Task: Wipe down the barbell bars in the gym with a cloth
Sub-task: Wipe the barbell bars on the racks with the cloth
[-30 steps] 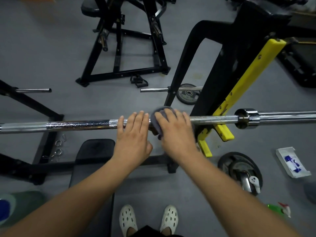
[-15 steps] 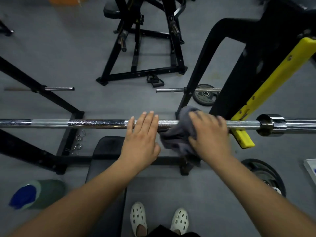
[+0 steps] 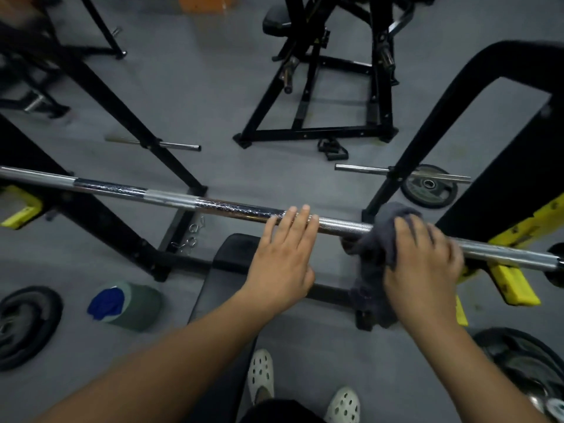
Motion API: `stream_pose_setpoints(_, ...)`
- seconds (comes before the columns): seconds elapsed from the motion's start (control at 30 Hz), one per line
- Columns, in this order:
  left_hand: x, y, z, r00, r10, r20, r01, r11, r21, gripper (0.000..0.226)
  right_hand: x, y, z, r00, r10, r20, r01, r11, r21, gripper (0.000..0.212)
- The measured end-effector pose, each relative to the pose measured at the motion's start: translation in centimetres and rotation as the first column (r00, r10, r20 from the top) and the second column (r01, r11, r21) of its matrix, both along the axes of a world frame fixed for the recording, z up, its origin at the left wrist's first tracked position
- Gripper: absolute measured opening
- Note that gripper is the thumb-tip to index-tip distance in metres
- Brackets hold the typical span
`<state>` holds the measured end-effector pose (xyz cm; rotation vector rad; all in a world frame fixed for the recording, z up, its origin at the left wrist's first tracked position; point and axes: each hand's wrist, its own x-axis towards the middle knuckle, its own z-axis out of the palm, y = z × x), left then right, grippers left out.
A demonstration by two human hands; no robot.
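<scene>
A chrome barbell bar point(image 3: 171, 197) runs across the view on a bench rack, tilting down to the right. My left hand point(image 3: 282, 257) rests flat on top of the bar near its middle, fingers straight and together, not wrapped around it. My right hand point(image 3: 422, 264) presses a dark grey cloth point(image 3: 374, 257) around the bar, right of the left hand and close to the yellow rack hook point(image 3: 512, 285). Part of the cloth hangs below the bar.
A black bench pad point(image 3: 222, 279) lies under the bar in front of me. Black rack uprights point(image 3: 128, 123) stand left and right. Weight plates point(image 3: 430, 187) lie on the grey floor, with a green and blue container point(image 3: 128, 305) at left. Another black machine point(image 3: 329, 71) stands behind.
My right hand and the cloth have slid right along the bar, away from the left hand. The view has shifted, so the bar now looks tilted. The left hand stays on the bar.
</scene>
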<state>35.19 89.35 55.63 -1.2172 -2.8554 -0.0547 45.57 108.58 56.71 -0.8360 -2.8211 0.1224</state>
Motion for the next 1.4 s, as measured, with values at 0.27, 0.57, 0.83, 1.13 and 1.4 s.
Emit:
stream_pose_setpoints(0.27, -3.3, -3.1, -0.5, 0.999, -0.030, -0.014, 0.030, 0.998, 0.053, 0.089, -7.5, -7.5, 0.8, 0.960, 0.278, 0.031, -0.278, 0.960, 0.020, 0.060)
stream_pose_setpoints(0.57, -7.0, -8.4, -1.1, 0.997, -0.067, -0.037, 0.070, 0.996, 0.063, 0.085, -10.0, -14.0, -0.3, 0.991, 0.131, 0.024, -0.133, 0.990, 0.056, 0.072)
stream_pose_setpoints(0.83, -7.9, -9.9, -1.4, 0.995, -0.092, -0.042, 0.096, 0.989, 0.112, 0.083, -7.0, -10.7, -0.2, 0.998, 0.068, 0.012, -0.069, 0.997, 0.038, 0.076)
stream_pose_setpoints(1.13, -8.8, -10.5, -0.8, 0.999, -0.019, -0.042, 0.023, 0.995, 0.094, 0.088, -10.3, -10.4, 0.7, 0.919, 0.390, 0.051, -0.393, 0.918, 0.060, 0.068)
stream_pose_setpoints(1.4, -9.4, -11.8, -1.4, 0.997, 0.018, -0.068, -0.013, 0.996, 0.086, 0.085, -12.3, -14.1, -0.3, 0.950, 0.309, 0.041, -0.312, 0.941, 0.131, 0.054)
